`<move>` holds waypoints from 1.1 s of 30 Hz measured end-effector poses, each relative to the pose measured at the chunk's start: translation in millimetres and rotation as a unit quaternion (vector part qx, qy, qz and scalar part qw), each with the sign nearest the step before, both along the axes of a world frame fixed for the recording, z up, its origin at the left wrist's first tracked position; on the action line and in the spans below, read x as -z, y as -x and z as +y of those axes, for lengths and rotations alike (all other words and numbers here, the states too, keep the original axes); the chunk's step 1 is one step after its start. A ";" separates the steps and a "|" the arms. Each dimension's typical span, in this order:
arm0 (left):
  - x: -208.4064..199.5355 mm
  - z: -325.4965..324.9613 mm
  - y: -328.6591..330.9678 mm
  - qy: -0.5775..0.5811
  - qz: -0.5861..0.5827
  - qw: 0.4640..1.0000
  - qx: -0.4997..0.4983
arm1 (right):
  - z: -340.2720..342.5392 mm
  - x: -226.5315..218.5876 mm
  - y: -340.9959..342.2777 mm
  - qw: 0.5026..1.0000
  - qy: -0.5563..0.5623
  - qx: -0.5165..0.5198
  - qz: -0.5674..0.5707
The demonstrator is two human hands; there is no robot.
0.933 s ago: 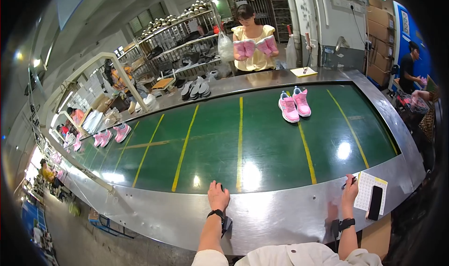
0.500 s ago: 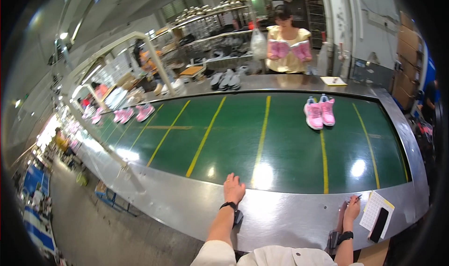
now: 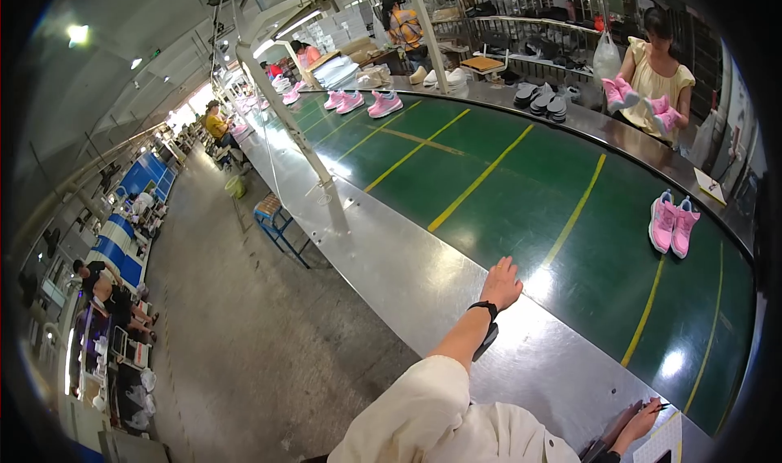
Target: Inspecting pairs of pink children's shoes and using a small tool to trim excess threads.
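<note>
My left hand [image 3: 502, 284] rests flat on the steel edge [image 3: 456, 288] of the green conveyor belt [image 3: 521, 210]. Its fingers are stretched toward the belt, and nothing is in them. Low on the right, my right hand [image 3: 643, 421] is closed around a thin dark pen [image 3: 664, 407], just above the same steel edge. Beside that hand lies a white printed sheet [image 3: 661, 440], partly cut off by the dark rim of the picture. A pair of pink sneakers [image 3: 673, 225] stands upright on the belt at the right, apart from both hands.
Across the belt, a co-worker [image 3: 658, 96] holds pink shoes. More pink sneakers [image 3: 384, 103] stand on the belt farther left. A white metal frame [image 3: 285, 125] arches over it. Grey shoes [image 3: 541, 101] sit on the far ledge. A blue-legged stool [image 3: 274, 217] stands on the floor.
The view has swung left, so the belt and sneakers appear farther right and more floor shows. The co-worker has tilted the held shoes. My hands keep their places on the steel edge.
</note>
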State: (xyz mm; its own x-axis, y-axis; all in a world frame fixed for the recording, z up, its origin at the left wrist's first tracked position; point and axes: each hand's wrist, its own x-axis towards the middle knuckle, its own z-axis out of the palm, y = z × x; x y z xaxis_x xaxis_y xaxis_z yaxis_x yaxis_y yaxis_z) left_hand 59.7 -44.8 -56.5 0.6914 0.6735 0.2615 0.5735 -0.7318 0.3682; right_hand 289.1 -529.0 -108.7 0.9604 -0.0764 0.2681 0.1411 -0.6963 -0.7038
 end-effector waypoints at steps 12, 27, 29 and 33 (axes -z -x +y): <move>-8.0 -10.7 -0.9 0.021 -0.009 1.000 -0.010 | -4.3 -21.1 5.4 0.983 0.172 -0.037 0.058; -27.7 -23.4 -0.9 0.065 0.043 0.997 -0.024 | 21.8 -66.3 44.5 0.961 0.124 -0.245 -0.041; -27.6 -24.2 -0.1 0.060 0.016 0.998 -0.034 | 30.4 -63.8 39.1 0.954 0.115 -0.273 -0.046; -18.3 -25.4 -2.6 0.090 0.028 0.995 -0.027 | 39.6 -54.5 23.4 0.942 0.104 -0.316 -0.042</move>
State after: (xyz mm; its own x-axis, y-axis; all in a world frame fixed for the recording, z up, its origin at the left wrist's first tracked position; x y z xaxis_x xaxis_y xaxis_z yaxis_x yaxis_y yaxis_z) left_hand 62.3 -70.2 -38.2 0.6629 0.7427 0.0948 0.6337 -0.6240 0.4573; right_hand 265.7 -489.4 -54.2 0.7704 0.5668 0.2919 0.6239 -0.5758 -0.5285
